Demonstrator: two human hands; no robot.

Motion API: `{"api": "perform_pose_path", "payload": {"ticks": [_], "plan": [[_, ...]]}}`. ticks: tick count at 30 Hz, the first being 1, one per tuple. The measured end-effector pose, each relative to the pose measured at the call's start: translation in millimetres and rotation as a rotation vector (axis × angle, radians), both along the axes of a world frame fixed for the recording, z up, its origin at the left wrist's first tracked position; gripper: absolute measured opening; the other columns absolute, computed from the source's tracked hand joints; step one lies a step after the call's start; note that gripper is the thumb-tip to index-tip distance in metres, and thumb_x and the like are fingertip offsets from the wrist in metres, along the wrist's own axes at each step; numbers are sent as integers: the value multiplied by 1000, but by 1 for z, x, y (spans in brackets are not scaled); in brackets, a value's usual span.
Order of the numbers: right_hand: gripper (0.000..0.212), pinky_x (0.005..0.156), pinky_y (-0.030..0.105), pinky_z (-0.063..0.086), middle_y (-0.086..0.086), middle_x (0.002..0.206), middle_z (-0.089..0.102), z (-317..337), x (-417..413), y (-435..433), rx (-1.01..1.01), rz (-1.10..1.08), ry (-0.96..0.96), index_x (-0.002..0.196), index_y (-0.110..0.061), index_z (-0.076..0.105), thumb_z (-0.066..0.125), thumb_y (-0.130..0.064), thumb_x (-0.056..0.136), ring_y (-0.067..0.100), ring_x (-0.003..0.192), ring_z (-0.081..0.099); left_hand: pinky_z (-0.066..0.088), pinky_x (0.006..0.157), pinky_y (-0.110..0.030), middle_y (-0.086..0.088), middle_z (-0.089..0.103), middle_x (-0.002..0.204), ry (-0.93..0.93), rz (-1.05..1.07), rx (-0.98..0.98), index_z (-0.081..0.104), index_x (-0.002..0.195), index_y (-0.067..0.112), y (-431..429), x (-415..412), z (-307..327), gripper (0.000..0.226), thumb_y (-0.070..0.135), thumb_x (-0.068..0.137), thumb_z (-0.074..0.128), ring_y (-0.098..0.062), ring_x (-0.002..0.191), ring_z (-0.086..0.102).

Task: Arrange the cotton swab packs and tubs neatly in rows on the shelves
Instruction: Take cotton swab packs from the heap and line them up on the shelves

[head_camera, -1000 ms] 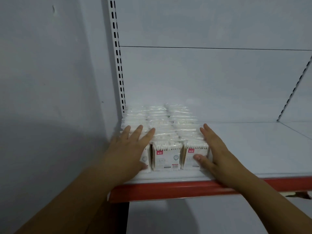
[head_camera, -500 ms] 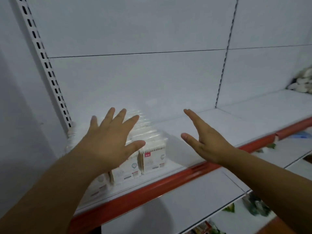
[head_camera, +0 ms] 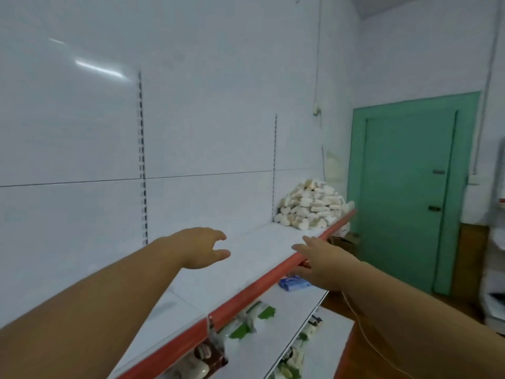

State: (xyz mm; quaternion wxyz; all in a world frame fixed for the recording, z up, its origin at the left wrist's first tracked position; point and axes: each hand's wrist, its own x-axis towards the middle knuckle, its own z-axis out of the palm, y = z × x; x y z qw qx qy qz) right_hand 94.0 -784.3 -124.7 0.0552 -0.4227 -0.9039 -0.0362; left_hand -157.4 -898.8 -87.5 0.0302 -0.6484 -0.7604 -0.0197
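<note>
White shelf (head_camera: 259, 242), red-lipped, runs toward 1 o'clock. At its far end lies a heap of cotton swab packs (head_camera: 311, 206), too blurred to count. The left hand (head_camera: 199, 248) hovers above the shelf, fingers loose and empty. The right hand (head_camera: 322, 263), at 3 o'clock by the lip, is flat and empty.

Both arms stretch forward. The left hand (head_camera: 200, 248) is loosely curled and empty, beyond the red shelf edge (head_camera: 246, 295) — the right hand (head_camera: 325, 265), fingers straight, overlaps that edge.
</note>
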Motion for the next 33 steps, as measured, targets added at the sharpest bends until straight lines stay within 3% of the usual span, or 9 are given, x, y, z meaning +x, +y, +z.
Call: {"api": "perform_pose_path", "payload": {"ticks": [8, 20, 23, 27, 33], "plan": [[63, 115, 40, 24, -3, 161, 11, 18, 105, 114, -9, -103, 34, 152, -31, 19, 46, -47, 97, 21, 146, 17, 9, 120, -36, 1, 9, 162, -50, -214, -42, 15, 154, 27, 178, 120, -12, 65, 56, 99, 34, -14, 149, 5], [66, 118, 42, 20, -3, 162, 6, -11, 146, 369, -67, -240, -47, 151, -35, 16, 48, -48, 95, 21, 147, 13, 26, 115, -33, 4, 26, 158, -35, -216, -46, 24, 151, 28, 450, 96, -14, 63, 56, 97, 38, -16, 143, 28], [65, 117, 38, 22, -4, 161, 11, -4, 164, 428, -59, -291, -4, 152, -34, 17, 47, -47, 96, 19, 146, 19, 35, 108, -34, 1, 38, 151, -70, -202, -57, 33, 147, 26, 521, 97, -18, 59, 53, 95, 43, -19, 133, 41], [63, 115, 36, 25, -5, 159, 18, -7, 172, 508, -49, -266, -10, 151, -32, 20, 47, -46, 96, 18, 143, 25, 33, 105, -29, 3, 33, 154, -67, -225, -71, 26, 151, 26, 594, 107, -31, 64, 47, 95, 48, -17, 136, 39], [47, 107, 28, 38, -11, 143, 45, -16, 146, 630, -37, -47, 119, 139, -35, 42, 52, -43, 94, 8, 123, 47, 41, 102, -32, 5, 47, 144, -46, -116, 101, 46, 139, 31, 677, 104, -41, 47, 39, 93, 52, -14, 128, 46]]}}
